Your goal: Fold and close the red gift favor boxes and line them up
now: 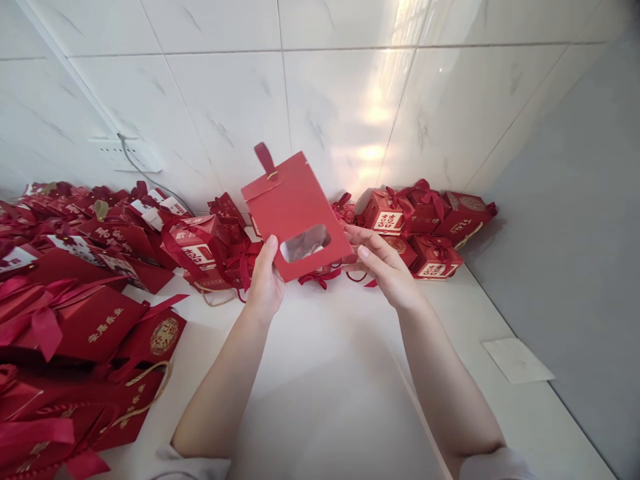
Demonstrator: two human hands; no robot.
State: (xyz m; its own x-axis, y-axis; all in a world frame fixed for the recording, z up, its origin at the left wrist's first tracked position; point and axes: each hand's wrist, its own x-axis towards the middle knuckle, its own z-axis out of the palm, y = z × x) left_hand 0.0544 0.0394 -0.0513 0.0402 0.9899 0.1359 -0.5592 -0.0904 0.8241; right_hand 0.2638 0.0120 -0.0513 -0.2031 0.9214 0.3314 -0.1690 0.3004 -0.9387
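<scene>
I hold a flat, unfolded red paper box (pixel 295 207) up in front of me above the white tabletop (pixel 325 373). It has a clear oval window low on its face and a dark red ribbon tab at its top. My left hand (pixel 264 280) grips its lower left corner, thumb on the front. My right hand (pixel 385 263) pinches its lower right edge with fingers closed on the card.
A heap of red gift boxes and bags (pixel 85 293) with ribbons fills the left side. Folded red boxes (pixel 425 227) stand at the back right against the white tiled wall (pixel 320 100). A white paper slip (pixel 517 360) lies at the right edge. A wall socket (pixel 131 155) is mounted at left.
</scene>
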